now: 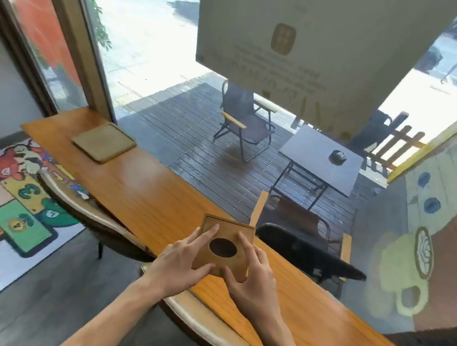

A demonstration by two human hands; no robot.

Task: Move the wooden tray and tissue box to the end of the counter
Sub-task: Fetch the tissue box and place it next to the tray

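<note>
I have the wooden tissue box [224,248] between both hands, low at about six o'clock in my view, over the near stretch of the desk [151,192]. My left hand [182,261] closes its grip on the box's left side, fingers spread across the top beside the round opening. My right hand [253,278] closes on the right and near corner, thumb under the edge. The box tilts slightly; I cannot tell whether its base touches the desk or is just lifted.

The wooden tray [104,141] lies flat far off at about ten o'clock, near the desk's far end by the window frame, well apart from the box.

The risks, as I judge them: my hold is mostly fingertips on smooth wood, so the box could slip or tip on the way. A padded chair back [86,212] stands close against the desk's left edge, and my forearm could catch it. Set down carelessly, the box could knock the tray or overhang the edge.
</note>
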